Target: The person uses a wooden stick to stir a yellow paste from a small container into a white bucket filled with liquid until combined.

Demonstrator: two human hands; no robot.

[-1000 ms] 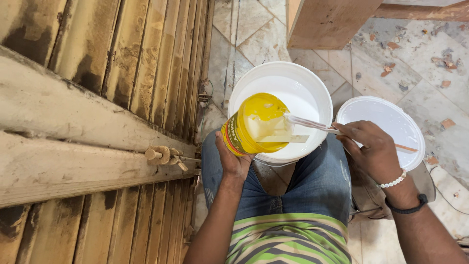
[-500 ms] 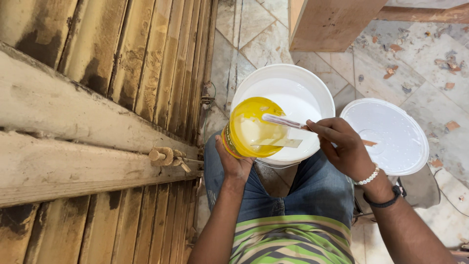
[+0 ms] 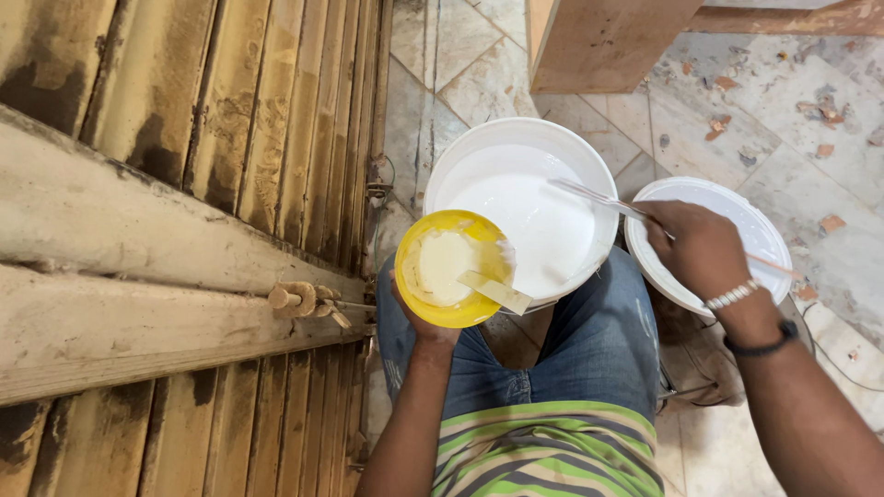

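Nearest the camera, the person's striped shirt [image 3: 552, 451] and jeans-clad knee [image 3: 589, 350] sit just below the white bucket [image 3: 525, 216], which serves as the landmark. Just left of the bucket's near rim, the left hand [image 3: 425, 324] cups the yellow bowl [image 3: 451, 267] from underneath, fingers closed around its base; the bowl holds pale paste and a flat scraper [image 3: 495, 292] rests across its edge toward the bucket. Just right of the bucket, the right hand [image 3: 697, 248] is clamped on a thin stick [image 3: 599, 196] whose tip reaches over the bucket's white paint. Behind that hand lies the white lid [image 3: 737, 216]. Left of the bucket stands a worn wooden shutter [image 3: 184, 212].

The tilted bowl could spill paste onto the jeans, and the loose scraper could slide off.

Count: one bucket, one bowl, one lid, one stick, one scraper, two hands.
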